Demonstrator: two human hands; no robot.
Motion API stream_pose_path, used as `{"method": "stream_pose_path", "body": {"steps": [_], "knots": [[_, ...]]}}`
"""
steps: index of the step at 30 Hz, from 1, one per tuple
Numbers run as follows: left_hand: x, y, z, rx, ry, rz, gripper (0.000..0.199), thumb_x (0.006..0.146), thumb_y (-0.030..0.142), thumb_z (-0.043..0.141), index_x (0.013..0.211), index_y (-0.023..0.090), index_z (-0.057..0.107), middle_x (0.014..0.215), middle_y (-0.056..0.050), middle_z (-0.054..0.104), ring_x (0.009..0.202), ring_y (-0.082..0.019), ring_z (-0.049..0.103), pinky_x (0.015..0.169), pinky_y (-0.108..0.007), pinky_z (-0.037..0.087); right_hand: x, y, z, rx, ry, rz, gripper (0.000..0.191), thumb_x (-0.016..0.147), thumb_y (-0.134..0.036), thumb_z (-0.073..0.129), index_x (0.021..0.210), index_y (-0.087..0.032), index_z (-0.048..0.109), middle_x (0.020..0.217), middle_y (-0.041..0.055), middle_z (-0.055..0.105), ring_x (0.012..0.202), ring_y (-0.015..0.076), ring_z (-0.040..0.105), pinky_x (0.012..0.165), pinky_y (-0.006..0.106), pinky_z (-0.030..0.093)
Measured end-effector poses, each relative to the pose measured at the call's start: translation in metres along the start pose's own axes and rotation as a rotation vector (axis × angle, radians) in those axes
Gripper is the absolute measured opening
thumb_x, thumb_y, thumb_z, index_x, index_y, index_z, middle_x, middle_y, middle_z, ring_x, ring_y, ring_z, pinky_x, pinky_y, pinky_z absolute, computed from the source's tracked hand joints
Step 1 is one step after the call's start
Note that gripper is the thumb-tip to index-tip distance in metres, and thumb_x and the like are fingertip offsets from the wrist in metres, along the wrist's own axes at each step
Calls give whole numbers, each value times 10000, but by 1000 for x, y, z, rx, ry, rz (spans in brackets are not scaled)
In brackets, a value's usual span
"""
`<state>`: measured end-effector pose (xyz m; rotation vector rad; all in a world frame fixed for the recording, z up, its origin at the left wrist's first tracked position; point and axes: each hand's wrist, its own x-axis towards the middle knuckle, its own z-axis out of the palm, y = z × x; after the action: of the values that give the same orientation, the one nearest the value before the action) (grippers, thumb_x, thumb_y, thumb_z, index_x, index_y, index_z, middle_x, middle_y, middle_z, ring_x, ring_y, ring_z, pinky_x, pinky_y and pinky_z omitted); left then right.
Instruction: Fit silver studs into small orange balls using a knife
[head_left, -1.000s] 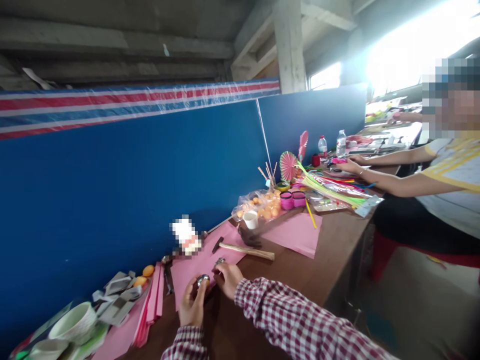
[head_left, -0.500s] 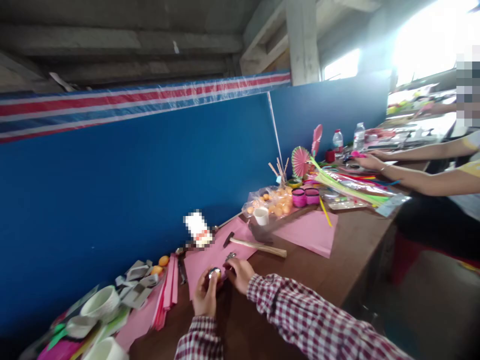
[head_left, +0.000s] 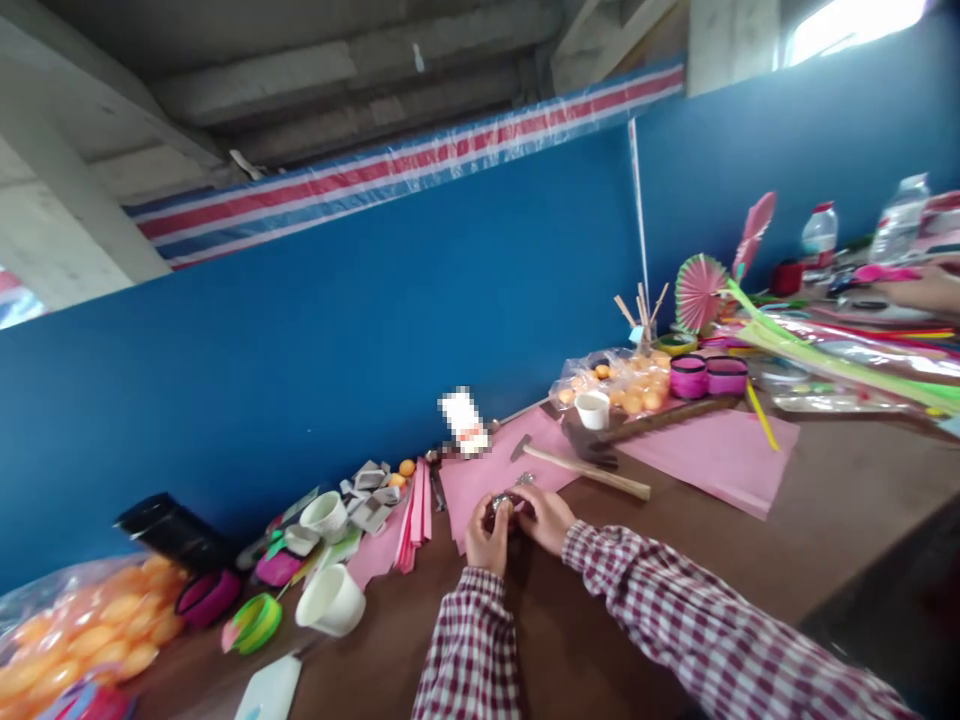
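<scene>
Between the thumb and fingers of my left hand [head_left: 486, 538] is a small round shiny metal object [head_left: 501, 502], too small to name more exactly. My right hand [head_left: 547, 516] is close beside it, fingertips pinched together near the object's right side; what they hold is hidden. Both hands are over the near edge of a pink sheet [head_left: 466, 483]. Just beyond the right fingers lies a small silvery metal piece [head_left: 525, 479]. A hammer [head_left: 592, 471] with a pale wooden handle rests to the right, its head on the sheet.
A second, darker hammer [head_left: 667, 418] lies behind, near a white cup [head_left: 592, 409] and bagged orange balls [head_left: 637, 388]. Leftward are folded pink strips [head_left: 417, 515], white cups [head_left: 331, 600] and more orange balls [head_left: 97, 625]. A blue partition [head_left: 337, 330] backs the brown table [head_left: 600, 620]. A co-worker's hand [head_left: 926, 290] shows far right.
My view has swung left, so the table's left end shows and most of the co-worker has left the picture. Both hands stay together at the round metal object.
</scene>
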<state>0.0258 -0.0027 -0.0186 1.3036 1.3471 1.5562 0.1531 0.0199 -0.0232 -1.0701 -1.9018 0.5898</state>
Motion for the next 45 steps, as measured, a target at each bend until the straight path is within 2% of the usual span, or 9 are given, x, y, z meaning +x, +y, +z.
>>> {"method": "stream_pose_path", "body": {"steps": [10, 20, 27, 32, 37, 40, 45], "knots": [[-2, 9, -2, 38, 7, 32, 463, 627, 333, 661, 1030, 116, 585, 1011, -115, 634, 939, -214, 587, 866, -351, 440, -1, -4, -2, 35, -31, -14, 391, 691, -146, 495, 1076, -203, 525, 929, 33, 631, 692, 135, 576, 672, 256, 449], [0, -1, -2, 2, -28, 17, 469, 682, 381, 604, 1072, 124, 562, 1040, -129, 623, 970, -227, 576, 871, -378, 439, 1, -2, -1, 53, -70, 2, 294, 758, -258, 485, 1042, -198, 532, 867, 41, 645, 725, 157, 603, 661, 264, 457], [-1, 1, -3, 1, -36, 23, 440, 673, 384, 610, 1024, 118, 587, 1001, -124, 638, 930, -225, 593, 854, -375, 450, 1, -6, -5, 52, -66, -7, 300, 763, -313, 490, 1030, -185, 540, 871, 51, 644, 730, 157, 607, 674, 265, 456], [0, -2, -2, -12, -45, 13, 461, 657, 376, 630, 1032, 114, 576, 1011, -128, 634, 939, -227, 589, 847, -369, 454, 1, -6, -5, 48, -60, -16, 298, 756, -279, 496, 1034, -182, 543, 900, 59, 640, 757, 163, 603, 691, 271, 455], [0, -4, -4, 10, -21, 25, 449, 715, 427, 544, 1044, 124, 579, 973, -118, 647, 906, -222, 603, 812, -372, 475, 0, -6, -4, 79, -70, 36, 316, 743, -286, 522, 1041, -181, 537, 850, 49, 649, 712, 164, 604, 657, 275, 460], [1, -6, -6, 35, 16, 46, 424, 742, 451, 493, 1001, 137, 610, 1009, -120, 635, 964, -229, 577, 842, -373, 455, 0, -5, -3, 79, -83, 51, 337, 735, -310, 536, 1045, -177, 532, 873, 55, 645, 721, 168, 604, 674, 284, 462], [2, -4, -6, 52, 23, 75, 390, 728, 433, 522, 962, 140, 629, 1028, -116, 631, 1002, -233, 555, 908, -388, 400, 0, -1, -1, 71, -84, 36, 350, 728, -313, 546, 1050, -179, 528, 887, 58, 643, 745, 167, 605, 685, 275, 456]]}}
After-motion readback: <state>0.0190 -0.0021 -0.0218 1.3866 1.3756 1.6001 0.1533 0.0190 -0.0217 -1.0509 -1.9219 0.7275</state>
